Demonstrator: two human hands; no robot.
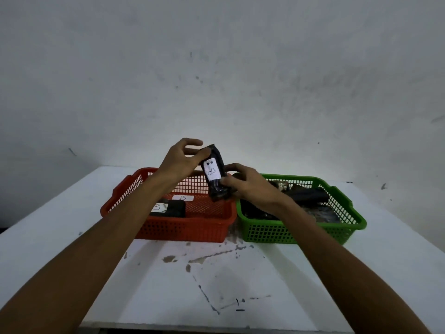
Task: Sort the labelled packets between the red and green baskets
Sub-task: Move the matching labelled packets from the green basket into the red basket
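A black packet with a white label marked "B" is held upright in the air above the gap between the two baskets. My left hand pinches its top end, and my right hand grips its lower end. The red basket stands on the left and holds two black packets with white "B" labels. To the right, the green basket holds several dark packets, partly hidden by my right arm.
Both baskets rest side by side on a white table with brown stains and dark marks in front of them. A grey-white wall rises directly behind the table.
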